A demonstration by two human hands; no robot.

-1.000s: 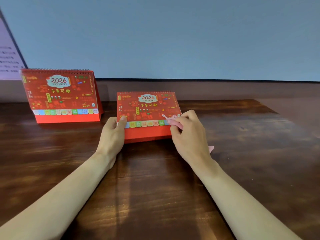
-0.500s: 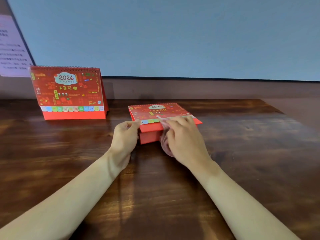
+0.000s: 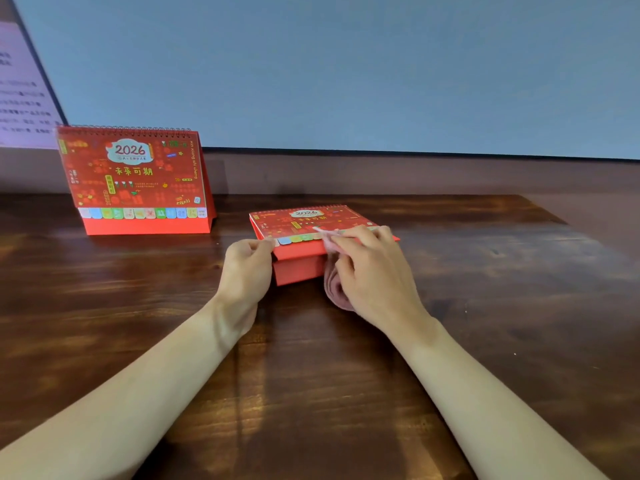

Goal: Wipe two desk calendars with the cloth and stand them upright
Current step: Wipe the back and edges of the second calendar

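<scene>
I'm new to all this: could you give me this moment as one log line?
step: wiping | near calendar: tipped back, held | left hand: grips its left edge | right hand: pink cloth on its front edge | far calendar: upright

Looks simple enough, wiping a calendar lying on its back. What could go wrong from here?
The near calendar is tipped back, held only at its front edge by the left hand and right hand; a hard wipe might bend its tabs or slide it across the table.

The pink cloth hangs bunched under the right hand's grip and could slip out.
</scene>
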